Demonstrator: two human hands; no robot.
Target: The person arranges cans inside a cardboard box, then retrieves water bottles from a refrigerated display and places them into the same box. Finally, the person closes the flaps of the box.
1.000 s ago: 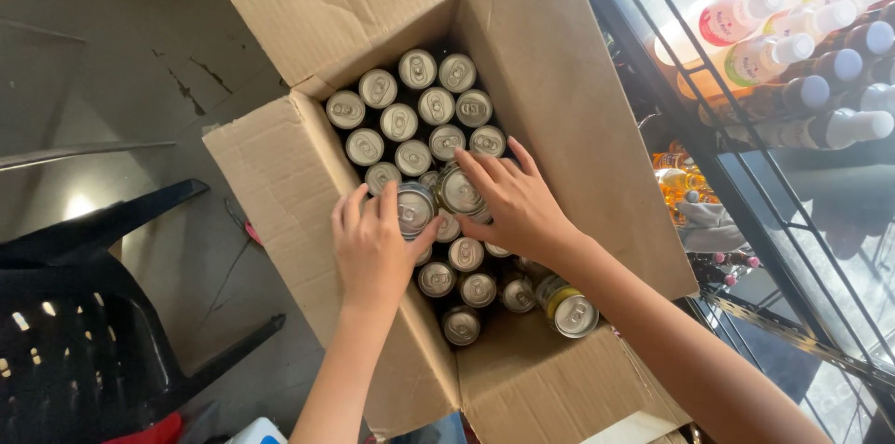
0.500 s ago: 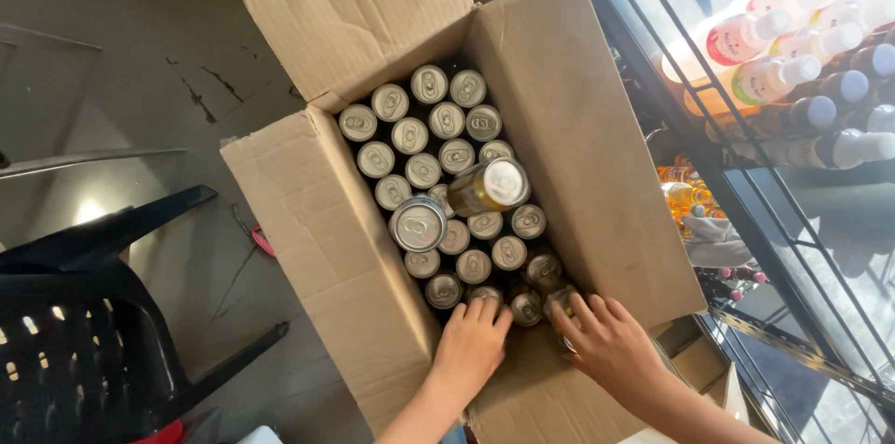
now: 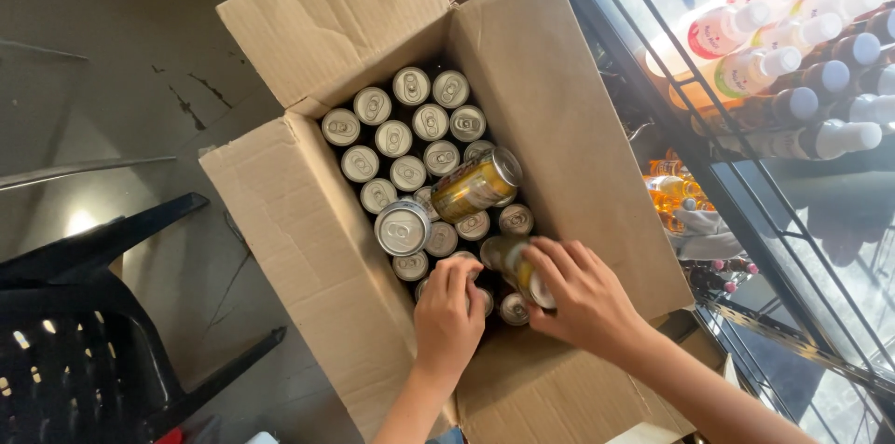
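Observation:
An open cardboard box (image 3: 578, 127) on the floor holds several upright silver-topped drink cans (image 3: 410, 127). One yellow can (image 3: 474, 186) lies tilted on top of them, and another can (image 3: 403, 226) stands raised beside it. My right hand (image 3: 583, 299) grips a yellow can (image 3: 522, 267) lying on its side near the box's near end. My left hand (image 3: 449, 321) rests on the can tops right beside it, fingers curled over a can that is mostly hidden.
A black plastic chair (image 3: 84, 332) stands at the lower left. On the right, a metal wire rack (image 3: 746, 173) holds several capped bottles (image 3: 792, 71). The box flaps (image 3: 326, 6) stand open. Grey concrete floor (image 3: 112, 62) lies to the left.
Both hands pulled back to the box's near end, then reached in again. My right hand has taken hold of a yellow can lying on its side. Two cans stay raised mid-box.

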